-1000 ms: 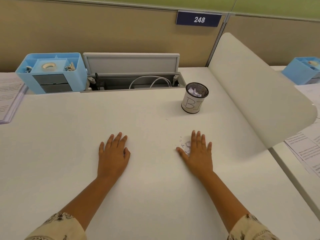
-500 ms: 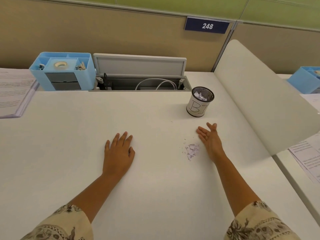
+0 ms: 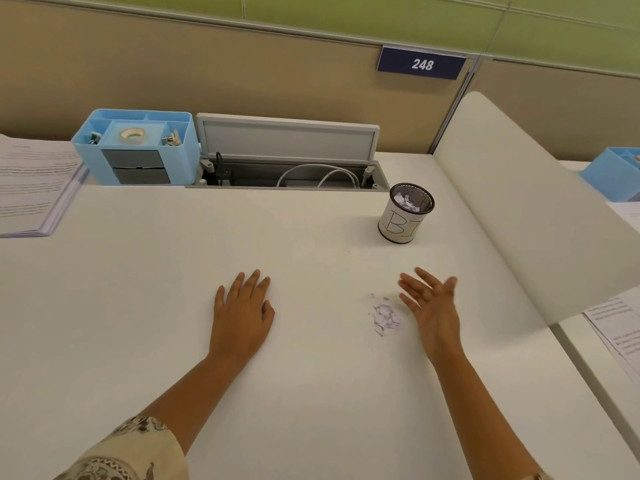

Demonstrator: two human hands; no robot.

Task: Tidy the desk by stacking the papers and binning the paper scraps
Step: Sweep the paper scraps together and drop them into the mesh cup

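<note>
A small pile of white paper scraps (image 3: 385, 316) lies on the white desk (image 3: 145, 306). My right hand (image 3: 434, 308) stands on its edge just right of the pile, palm turned left, fingers straight and spread, holding nothing. My left hand (image 3: 242, 315) rests flat on the desk, palm down, well left of the scraps. A mesh cup labelled as a bin (image 3: 406, 213) stands behind the right hand with torn scraps inside. A stack of printed papers (image 3: 33, 190) lies at the far left edge.
A blue desk organiser (image 3: 138, 150) with tape sits at the back left beside an open cable tray (image 3: 287, 173). A curved white divider (image 3: 540, 216) rises along the right side, with more papers (image 3: 620, 330) on the neighbouring desk beyond it.
My right hand lifted off the scraps, which it covered a second ago, and turned onto its edge to their right. The left hand stayed flat in place.
</note>
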